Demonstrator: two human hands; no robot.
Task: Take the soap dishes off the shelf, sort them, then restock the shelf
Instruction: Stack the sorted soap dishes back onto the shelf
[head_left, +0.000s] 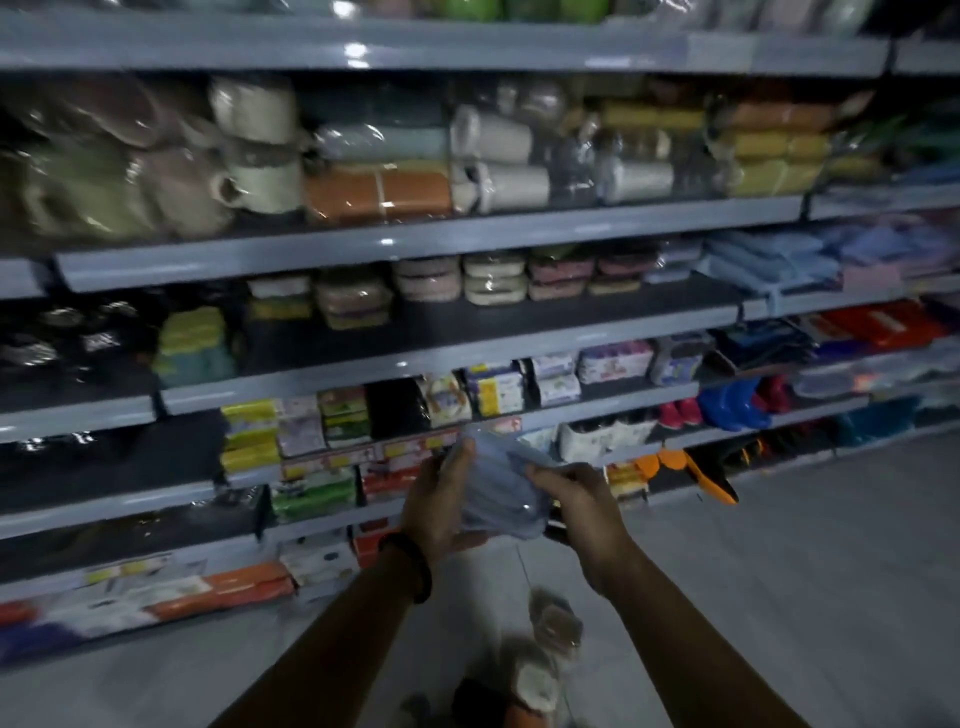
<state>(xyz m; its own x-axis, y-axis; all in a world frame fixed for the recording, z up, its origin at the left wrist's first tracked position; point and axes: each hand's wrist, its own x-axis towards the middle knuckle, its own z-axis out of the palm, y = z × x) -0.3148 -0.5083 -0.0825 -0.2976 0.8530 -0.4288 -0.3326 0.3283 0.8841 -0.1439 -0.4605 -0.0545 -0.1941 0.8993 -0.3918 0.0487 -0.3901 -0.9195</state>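
Pale-blue dish (501, 486) is gripped at both ends by left hand (441, 499) and right hand (579, 512), long axis crosswise; shelf (519, 325) lies above, ahead.

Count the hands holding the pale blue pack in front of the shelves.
2. The left hand grips the left side of the pale blue pack; the right hand grips its right edge. No others show.

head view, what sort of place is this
Probably a household-goods shop aisle: long tiered shelves, stacks of plastic-wrapped soap dishes and mugs, price labels on a shelf edge.
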